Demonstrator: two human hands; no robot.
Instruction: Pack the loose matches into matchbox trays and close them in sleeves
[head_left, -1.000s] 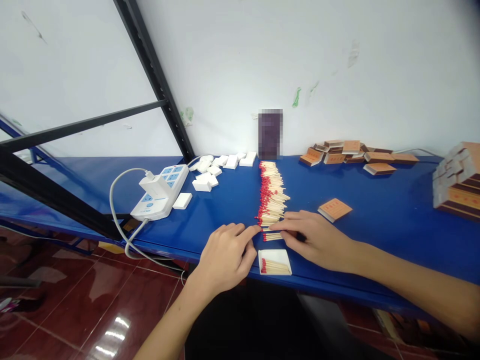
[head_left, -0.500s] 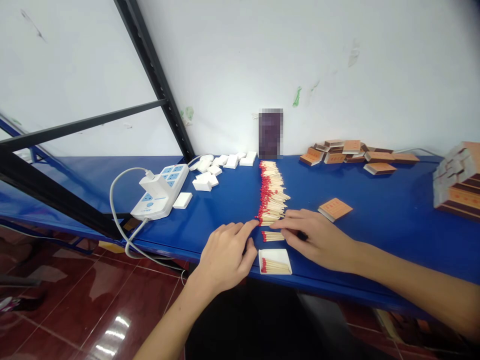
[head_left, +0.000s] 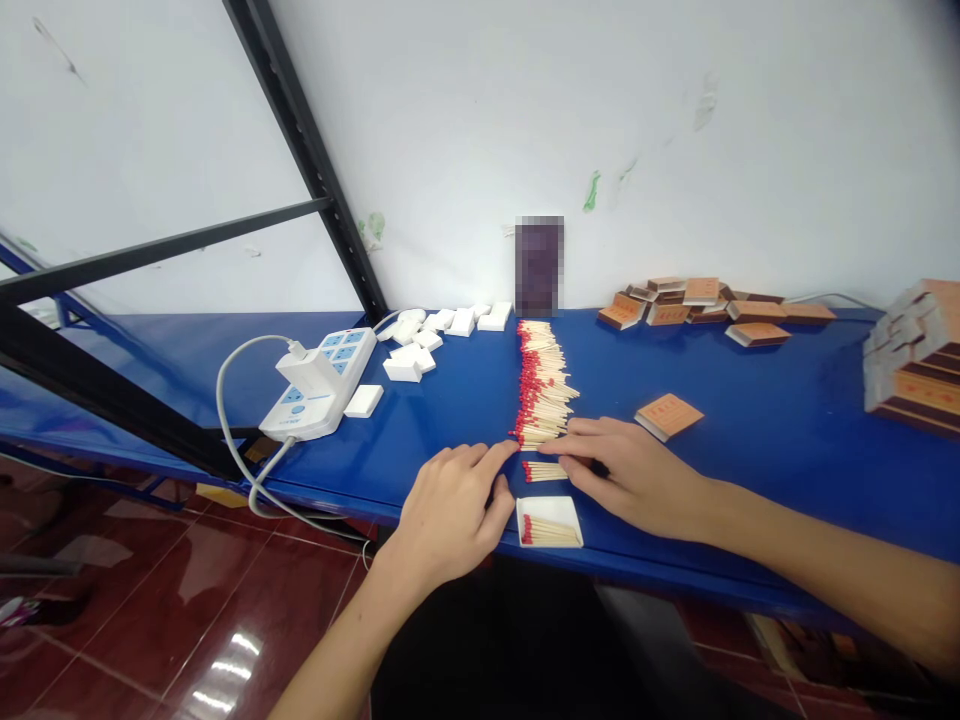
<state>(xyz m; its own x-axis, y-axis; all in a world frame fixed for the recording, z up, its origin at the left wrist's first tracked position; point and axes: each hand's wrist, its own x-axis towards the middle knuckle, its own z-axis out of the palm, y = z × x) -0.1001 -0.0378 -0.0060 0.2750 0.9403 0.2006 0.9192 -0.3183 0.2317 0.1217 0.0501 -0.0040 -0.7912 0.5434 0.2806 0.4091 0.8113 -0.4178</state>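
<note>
"Checking L hand 1st: fingers loose, no grip, index tip at the red heads, nr end of the match pile. R hand?"

"R hand unclenched too, thumb & index apart. Index tip's at the stick ends, same end of pile; thumb's by the R end of a small match row. Touching it? Can't tell."

"OK. Where's that row?"

"On the desk, betw. pile & white tray. Tray's nr the front edge, w/ some tray matches inside, heads L."

"Further out?"

"R side: 1 orange matchbox lying flat beyond R hand, matchbox heap nr the wall, big box stack far R. L side: white pieces, power strip w/ charger plugged in."

"Dark patch behind the pile?"

"Pixelated, can't ID."
</note>
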